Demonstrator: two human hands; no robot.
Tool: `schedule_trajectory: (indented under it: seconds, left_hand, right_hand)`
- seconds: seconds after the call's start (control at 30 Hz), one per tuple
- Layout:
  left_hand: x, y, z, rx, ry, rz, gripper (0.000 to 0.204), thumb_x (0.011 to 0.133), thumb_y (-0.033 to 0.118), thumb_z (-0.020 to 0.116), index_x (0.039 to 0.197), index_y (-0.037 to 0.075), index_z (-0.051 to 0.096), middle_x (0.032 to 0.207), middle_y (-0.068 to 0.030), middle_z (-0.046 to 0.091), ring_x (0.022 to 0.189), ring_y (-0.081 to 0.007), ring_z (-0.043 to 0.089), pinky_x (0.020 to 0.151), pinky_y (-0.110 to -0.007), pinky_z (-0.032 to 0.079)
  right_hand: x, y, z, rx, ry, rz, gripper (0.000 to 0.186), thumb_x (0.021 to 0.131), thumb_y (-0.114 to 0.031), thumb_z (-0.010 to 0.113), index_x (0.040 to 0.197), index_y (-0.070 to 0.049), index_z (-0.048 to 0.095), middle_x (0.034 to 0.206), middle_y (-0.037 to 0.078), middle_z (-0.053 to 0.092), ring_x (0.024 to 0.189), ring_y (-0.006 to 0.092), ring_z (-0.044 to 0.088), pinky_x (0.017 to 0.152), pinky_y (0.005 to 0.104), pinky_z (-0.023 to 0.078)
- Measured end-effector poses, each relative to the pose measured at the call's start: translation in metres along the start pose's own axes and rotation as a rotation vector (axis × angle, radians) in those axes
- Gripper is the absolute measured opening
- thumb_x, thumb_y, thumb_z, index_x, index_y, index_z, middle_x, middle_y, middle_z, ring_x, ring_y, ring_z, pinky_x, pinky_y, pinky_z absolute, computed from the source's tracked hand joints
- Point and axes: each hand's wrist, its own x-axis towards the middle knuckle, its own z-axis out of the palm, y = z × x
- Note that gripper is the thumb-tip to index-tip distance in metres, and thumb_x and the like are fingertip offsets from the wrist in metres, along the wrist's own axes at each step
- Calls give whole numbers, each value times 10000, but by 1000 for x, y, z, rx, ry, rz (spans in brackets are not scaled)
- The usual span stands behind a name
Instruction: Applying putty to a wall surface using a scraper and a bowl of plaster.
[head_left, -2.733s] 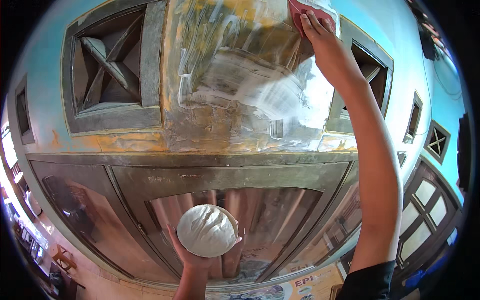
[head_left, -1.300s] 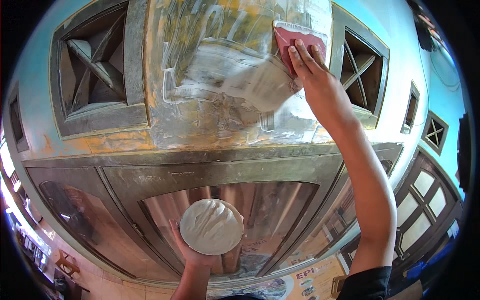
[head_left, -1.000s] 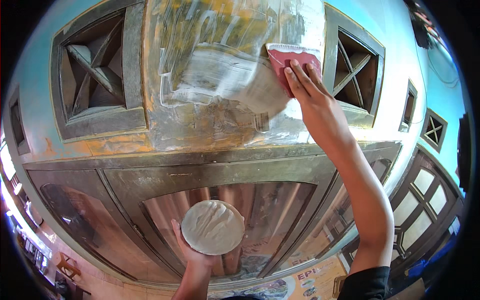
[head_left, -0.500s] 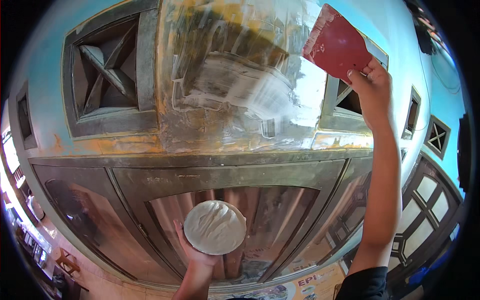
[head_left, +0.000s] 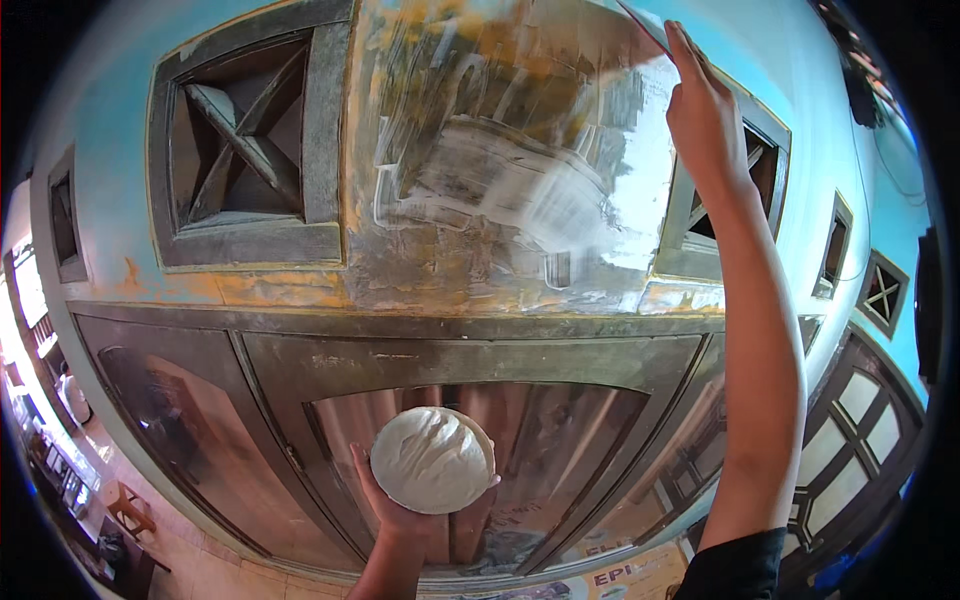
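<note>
My left hand (head_left: pixel 402 518) cups a round tub (head_left: pixel 489 458) from below, its fingers around the sides. White putty (head_left: pixel 430 460) fills the tub to the top, its surface ridged. High at the upper right, my right hand (head_left: pixel 705 125) grips a red putty scraper (head_left: pixel 645 27), seen almost edge-on with its blade against or close to the wall. Between two vents lies a wall patch (head_left: pixel 420 255) of grey and orange-brown, smeared with white putty in the middle and along its right side. The far end of the scraper is cut off by the frame's top.
Wooden vents with crossed slats (head_left: pixel 240 140) flank the patch. Below it runs a dark wooden frame (head_left: pixel 470 355) with glass panes, just behind the tub. A small wooden stool (head_left: pixel 128 508) stands at the lower left. Printed sheeting (head_left: pixel 630 575) covers part of the floor.
My right hand has moved up and left, turning the scraper from flat-on to edge-on against or near the wall. The tub stays in my left hand. The view has shifted slightly.
</note>
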Motion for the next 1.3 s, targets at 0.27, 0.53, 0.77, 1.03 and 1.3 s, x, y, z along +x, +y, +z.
schedule_trajectory:
  seconds: [0.27, 0.53, 0.77, 1.03, 1.3]
  left_hand:
    - [-9, 6, 15, 20, -28, 39, 879, 989, 784, 305, 1447, 85, 578, 1473, -142, 590, 1331, -416, 562, 1114, -622, 441]
    - [-14, 3, 5, -200, -104, -38, 862, 1012, 749, 314, 1482, 64, 543, 1495, -175, 569, 1359, -410, 543, 1133, -590, 429]
    - [-20, 2, 37, -183, -136, -78, 889, 996, 779, 302, 1505, 80, 508, 1529, -158, 535, 1382, -390, 528, 1168, -573, 395]
    - [-26, 0, 67, -303, -274, -102, 881, 1005, 763, 334, 1505, 57, 499, 1525, -181, 529, 1370, -376, 534, 1154, -552, 413]
    - [-16, -14, 91, -145, -247, -60, 840, 1031, 715, 338, 1481, 29, 520, 1490, -208, 560, 1339, -374, 563, 1133, -516, 448]
  right_hand:
    - [0, 5, -13, -75, 81, 187, 566, 911, 64, 548, 1450, -107, 580, 1218, 193, 719, 1052, 395, 713, 872, 444, 580]
    - [-85, -125, -133, 505, -202, 624, 296, 1014, -79, 629, 1287, 23, 685, 1193, 123, 759, 1110, 189, 723, 929, 354, 574]
    - [-144, -222, -155, 929, -726, -162, 494, 842, -108, 745, 1323, -34, 664, 1371, 174, 664, 1280, 370, 642, 1071, 467, 537]
    - [-148, -203, -145, 995, -874, -288, 523, 862, -175, 728, 1362, -52, 635, 1427, 149, 624, 1336, 340, 596, 1122, 471, 501]
    - [-156, -179, -151, 1080, -890, -284, 504, 883, -185, 698, 1371, -70, 637, 1429, 103, 632, 1350, 306, 585, 1151, 469, 476]
